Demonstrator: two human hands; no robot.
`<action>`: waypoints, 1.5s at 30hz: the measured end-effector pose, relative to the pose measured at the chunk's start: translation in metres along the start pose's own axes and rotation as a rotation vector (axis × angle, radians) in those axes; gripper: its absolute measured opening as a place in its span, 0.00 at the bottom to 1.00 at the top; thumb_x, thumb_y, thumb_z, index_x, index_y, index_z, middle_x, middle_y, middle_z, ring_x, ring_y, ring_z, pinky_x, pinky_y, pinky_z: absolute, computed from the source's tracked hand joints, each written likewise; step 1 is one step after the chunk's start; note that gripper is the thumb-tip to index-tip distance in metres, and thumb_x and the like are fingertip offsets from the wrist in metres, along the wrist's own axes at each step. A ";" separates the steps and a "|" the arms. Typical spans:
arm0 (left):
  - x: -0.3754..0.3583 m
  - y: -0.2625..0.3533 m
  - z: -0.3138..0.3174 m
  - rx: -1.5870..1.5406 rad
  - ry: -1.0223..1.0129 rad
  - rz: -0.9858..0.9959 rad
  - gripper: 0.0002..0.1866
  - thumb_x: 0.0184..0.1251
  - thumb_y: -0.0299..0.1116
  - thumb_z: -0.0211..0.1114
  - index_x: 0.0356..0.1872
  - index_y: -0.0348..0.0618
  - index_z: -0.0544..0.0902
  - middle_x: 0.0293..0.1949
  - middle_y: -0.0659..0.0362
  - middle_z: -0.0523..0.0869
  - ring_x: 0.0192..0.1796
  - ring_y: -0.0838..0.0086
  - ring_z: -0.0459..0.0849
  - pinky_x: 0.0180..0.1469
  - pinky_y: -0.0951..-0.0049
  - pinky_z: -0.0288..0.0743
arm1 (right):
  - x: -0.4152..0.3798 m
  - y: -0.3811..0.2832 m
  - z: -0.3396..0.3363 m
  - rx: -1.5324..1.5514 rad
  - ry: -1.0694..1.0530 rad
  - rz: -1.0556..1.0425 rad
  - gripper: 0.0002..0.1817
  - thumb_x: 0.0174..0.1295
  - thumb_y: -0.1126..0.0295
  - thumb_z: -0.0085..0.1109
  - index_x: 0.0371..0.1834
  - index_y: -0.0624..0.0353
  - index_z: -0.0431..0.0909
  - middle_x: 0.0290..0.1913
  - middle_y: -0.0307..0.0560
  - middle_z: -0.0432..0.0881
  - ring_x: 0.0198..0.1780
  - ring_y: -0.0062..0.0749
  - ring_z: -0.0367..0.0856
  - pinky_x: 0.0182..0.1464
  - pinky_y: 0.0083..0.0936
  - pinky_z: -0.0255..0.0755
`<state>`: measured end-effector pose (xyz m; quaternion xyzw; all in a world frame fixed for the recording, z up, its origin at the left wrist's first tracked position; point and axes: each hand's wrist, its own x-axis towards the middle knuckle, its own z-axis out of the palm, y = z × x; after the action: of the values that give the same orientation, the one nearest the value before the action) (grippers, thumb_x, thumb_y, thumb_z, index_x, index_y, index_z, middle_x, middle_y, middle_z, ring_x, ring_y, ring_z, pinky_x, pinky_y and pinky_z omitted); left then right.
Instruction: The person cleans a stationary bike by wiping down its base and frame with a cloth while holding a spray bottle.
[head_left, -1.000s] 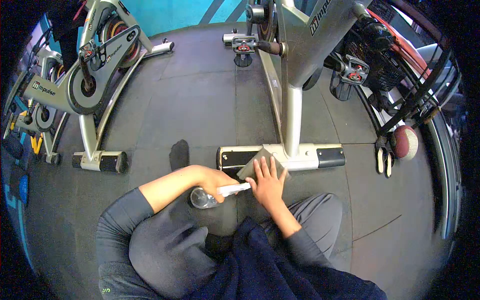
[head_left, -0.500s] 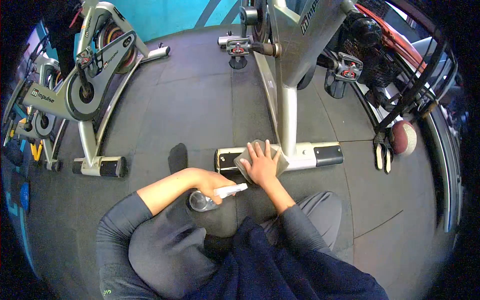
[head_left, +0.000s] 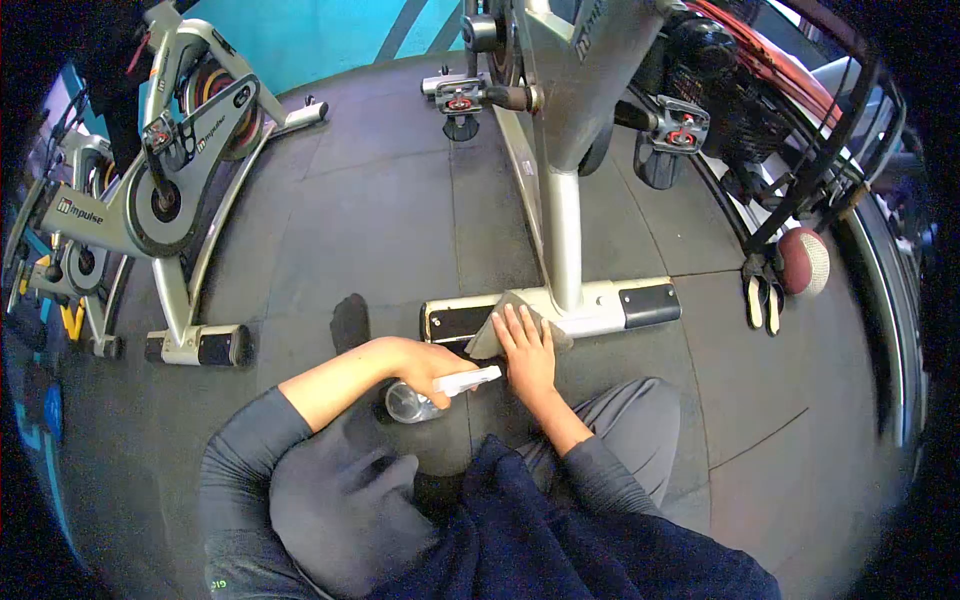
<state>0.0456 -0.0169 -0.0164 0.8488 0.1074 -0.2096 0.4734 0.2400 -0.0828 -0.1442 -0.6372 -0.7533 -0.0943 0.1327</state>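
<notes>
Silver frame of the left-hand exercise bike bears dark lettering that reads "mpulse" after a small emblem, and the same word runs along its crank cover. Similar writing on the nearer bike is cut short by the upper edge of the view, so only its start shows. Small green characters sit low on the person's dark left sleeve, too unclear to read for certain. No writing can be made out on the spray bottle.

The left hand grips that bottle below its white nozzle, fingers curled around it; whether one presses the trigger cannot be told. The nozzle points towards the right hand, which lies flat on a grey-brown cloth, fingers straight and nearly side by side; its thumb is hard to make out. The cloth rests on the nearer bike's base bar, just left of the upright post.

Half a second ago the right hand's fingers were spread wide and reached farther over the bar. Now they are closer together and drawn back towards the person, and the cloth shows another outline. The left hand's hold looks unchanged.
</notes>
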 end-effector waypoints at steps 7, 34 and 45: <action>0.026 0.018 -0.011 0.035 0.027 0.103 0.29 0.48 0.34 0.68 0.55 0.42 0.71 0.46 0.50 0.81 0.49 0.59 0.80 0.51 0.61 0.73 | -0.003 0.032 -0.022 0.582 -0.004 0.025 0.31 0.48 0.83 0.49 0.57 0.45 0.76 0.59 0.43 0.77 0.62 0.35 0.73 0.63 0.32 0.66; 0.083 0.052 0.002 0.129 -0.145 0.093 0.20 0.54 0.35 0.66 0.45 0.40 0.70 0.37 0.48 0.79 0.42 0.52 0.80 0.43 0.57 0.72 | -0.017 0.057 -0.041 0.333 -0.054 0.266 0.16 0.45 0.77 0.57 0.39 0.53 0.82 0.48 0.40 0.79 0.53 0.38 0.77 0.45 0.37 0.75; 0.070 0.039 0.005 0.091 -0.069 0.166 0.21 0.53 0.34 0.65 0.47 0.41 0.70 0.36 0.49 0.79 0.41 0.55 0.80 0.42 0.61 0.73 | -0.016 0.106 -0.037 0.074 0.030 0.584 0.09 0.51 0.74 0.55 0.36 0.55 0.81 0.47 0.39 0.79 0.51 0.35 0.76 0.44 0.41 0.69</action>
<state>0.1215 -0.0427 -0.0211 0.8676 0.0108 -0.2033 0.4536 0.3495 -0.0915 -0.1172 -0.8205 -0.5387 -0.0340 0.1882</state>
